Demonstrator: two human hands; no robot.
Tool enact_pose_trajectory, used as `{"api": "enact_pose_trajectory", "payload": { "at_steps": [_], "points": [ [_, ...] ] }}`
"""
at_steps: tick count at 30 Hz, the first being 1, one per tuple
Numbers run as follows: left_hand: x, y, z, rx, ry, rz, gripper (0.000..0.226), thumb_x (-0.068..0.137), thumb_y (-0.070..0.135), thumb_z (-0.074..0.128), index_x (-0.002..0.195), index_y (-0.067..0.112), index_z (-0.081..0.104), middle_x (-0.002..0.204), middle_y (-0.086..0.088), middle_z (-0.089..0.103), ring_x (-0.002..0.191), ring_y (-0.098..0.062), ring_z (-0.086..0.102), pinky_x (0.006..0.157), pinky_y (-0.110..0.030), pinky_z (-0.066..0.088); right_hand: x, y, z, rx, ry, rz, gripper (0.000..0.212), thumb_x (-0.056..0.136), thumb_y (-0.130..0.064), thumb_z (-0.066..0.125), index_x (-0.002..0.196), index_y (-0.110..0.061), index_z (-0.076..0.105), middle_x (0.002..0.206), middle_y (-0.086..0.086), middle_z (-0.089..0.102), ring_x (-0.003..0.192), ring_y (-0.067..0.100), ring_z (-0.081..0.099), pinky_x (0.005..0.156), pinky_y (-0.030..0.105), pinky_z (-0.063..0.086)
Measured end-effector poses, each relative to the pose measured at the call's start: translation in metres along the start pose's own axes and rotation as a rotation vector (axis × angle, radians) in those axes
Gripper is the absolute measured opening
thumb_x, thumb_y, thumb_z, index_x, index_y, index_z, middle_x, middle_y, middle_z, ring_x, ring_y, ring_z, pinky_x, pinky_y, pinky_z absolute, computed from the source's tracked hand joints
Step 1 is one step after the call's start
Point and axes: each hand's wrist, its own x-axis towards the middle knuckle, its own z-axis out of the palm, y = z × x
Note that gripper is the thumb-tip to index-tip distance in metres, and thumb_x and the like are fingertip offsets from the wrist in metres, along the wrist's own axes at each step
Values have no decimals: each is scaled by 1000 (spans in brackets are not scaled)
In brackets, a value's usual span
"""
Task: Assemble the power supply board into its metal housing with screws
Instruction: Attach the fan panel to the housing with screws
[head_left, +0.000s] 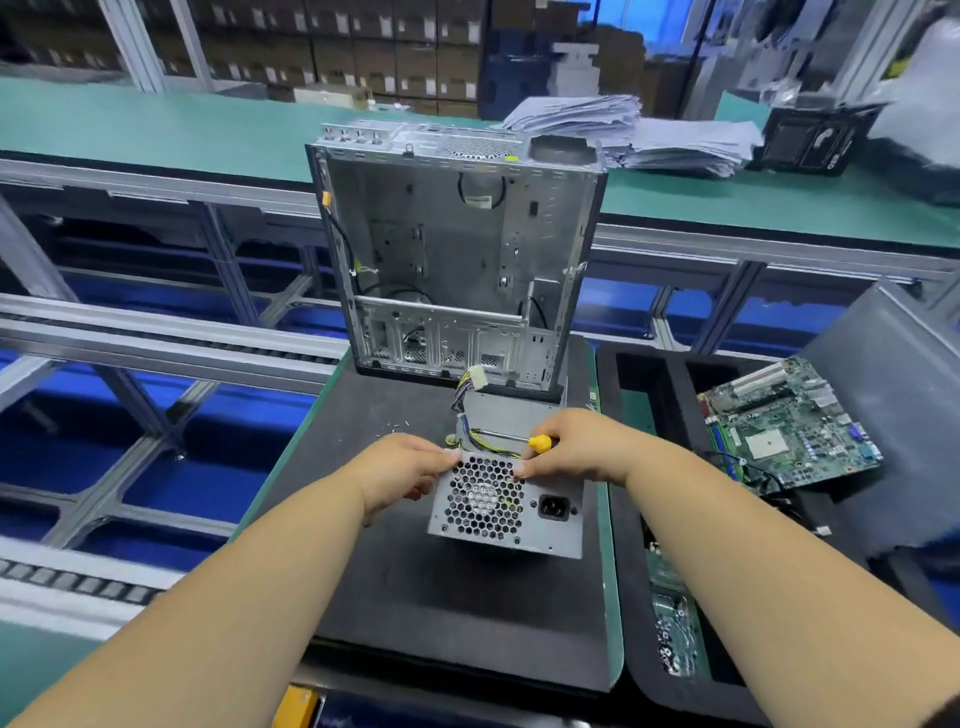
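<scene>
Right hand (576, 447), centre of the frame: fingers curled round a screwdriver (511, 439), whose yellow-and-black handle emerges beside the knuckles and whose metal shaft runs leftward across the top of the power supply housing (506, 512). The tip is hidden behind the wire bundle (465, 415), so its point of contact cannot be made out. The thumb tip touches the upper edge of the housing's fan grille (485, 499).

Left hand (402, 470): fingers bent over the upper left corner of the housing, apparently gripping it; the fingertips are concealed by the metal edge. The board inside the housing is not visible through the grille.

The housing rests on a dark mat (415, 582) at lower centre, grille and power socket (553, 506) facing the camera. Small pale specks on the mat, left of the wires, may be loose screws (395, 427), though they are too small to confirm.

Behind the housing stands an open computer chassis (457, 260), upright. At right, a foam tray (654, 395) carries a green motherboard (784, 423), tilted against its far wall; another board lower in the tray is partly cut off by the right forearm. A stack of papers (628, 132) lies on the green bench at upper right.
</scene>
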Motion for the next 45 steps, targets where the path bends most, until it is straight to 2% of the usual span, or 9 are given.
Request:
{"api": "enact_pose_trajectory", "payload": {
  "at_steps": [4, 22, 27, 30, 33, 35, 39, 42, 45],
  "points": [
    [29, 6, -7, -14, 8, -40, 39, 78, 47, 72, 49, 23, 60, 54, 8, 48, 48, -8, 41, 53, -22, 35, 18, 3, -11, -47, 49, 1, 25, 76, -46, 78, 85, -23, 74, 85, -4, 71, 85, 15, 63, 80, 33, 51],
    [77, 15, -12, -162, -115, -189, 21, 86, 32, 72, 71, 17, 71, 67, 3, 60, 49, -8, 48, 54, -20, 43, 41, 14, -11, 8, 213, 98, 23, 76, -52, 77, 85, -31, 72, 87, -9, 69, 84, 9, 64, 83, 36, 55],
    [79, 11, -16, -182, -180, -190, 16, 85, 35, 72, 84, 19, 69, 74, 1, 57, 51, -8, 43, 57, -20, 38, 39, 15, -11, 127, 223, 118, 46, 77, -71, 63, 70, -25, 63, 68, -4, 55, 65, 14, 55, 67, 32, 46],
    [78, 11, -18, -168, -228, -202, 20, 86, 39, 70, 76, 23, 63, 66, 5, 48, 50, -7, 38, 56, -21, 35, 37, 16, -12, 153, 220, 140, 61, 74, -80, 51, 87, -24, 71, 93, 1, 68, 90, 19, 64, 87, 38, 50],
    [76, 11, -20, -158, -262, -186, 25, 87, 43, 68, 71, 24, 60, 65, 6, 47, 52, -7, 37, 60, -22, 34, 38, 14, -13, 159, 238, 173, 79, 67, -85, 51, 96, -14, 70, 104, 10, 67, 99, 26, 64, 94, 45, 49],
    [74, 12, -22, -126, -271, -159, 27, 89, 45, 65, 73, 24, 57, 69, 4, 48, 55, -8, 37, 61, -23, 34, 38, 13, -15, 166, 235, 203, 82, 62, -88, 50, 96, -17, 71, 105, 5, 69, 95, 23, 65, 90, 43, 50],
    [72, 11, -26, -81, -263, -118, 33, 89, 46, 64, 95, 14, 66, 94, -7, 64, 69, -14, 43, 65, -22, 37, 40, 16, -18, 163, 281, 247, 54, 65, -85, 55, 58, -32, 62, 58, -15, 55, 63, 12, 51, 65, 29, 41],
    [74, 10, -31, -35, -244, -103, 39, 92, 47, 60, 106, 12, 72, 110, -9, 73, 80, -16, 50, 69, -24, 40, 41, 22, -21, 148, 344, 273, 72, 71, -79, 57, 83, -9, 65, 69, -3, 53, 65, 16, 51, 64, 32, 39],
    [79, 10, -47, -62, -47, -14, 28, 95, 39, 58, 93, 16, 73, 90, -1, 74, 68, -12, 52, 65, -23, 43, 46, 20, -25, 158, 421, 284, 54, 78, -60, 69, 87, -7, 62, 70, 2, 54, 64, 18, 52, 62, 32, 42]
  ]
}}
